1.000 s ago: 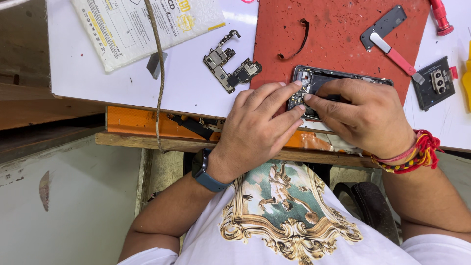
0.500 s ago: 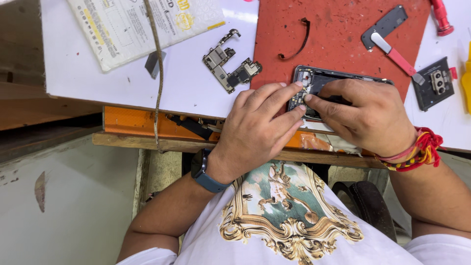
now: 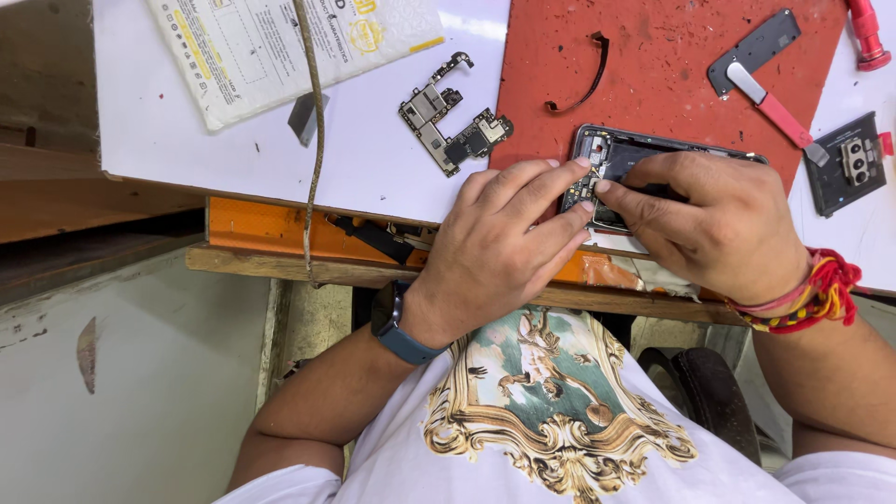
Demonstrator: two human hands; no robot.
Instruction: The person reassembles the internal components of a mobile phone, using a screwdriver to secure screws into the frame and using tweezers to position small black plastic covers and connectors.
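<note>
A: Far left?
B: White pouch (image 3: pixel 280 47) with yellow marks, flat on the white tabletop (image 3: pixel 168 121); a cord (image 3: pixel 313 140) hangs across it. Grey concrete floor below.
A: Middle?
B: Bare circuit board (image 3: pixel 453 126) beside the red mat (image 3: pixel 653 84).
A: Hands?
B: Left hand (image 3: pixel 495 252) and right hand (image 3: pixel 719 224) both on the opened phone (image 3: pixel 616 163) at the mat's near edge, fingertips pinched together over its inner parts. Can't tell what's pinched.
A: Right?
B: Red-handled tool (image 3: pixel 775 107), black camera cover (image 3: pixel 849 163).

red mat (image 3: pixel 653 65), white table (image 3: pixel 373 177), blue watch (image 3: pixel 397 327)
</note>
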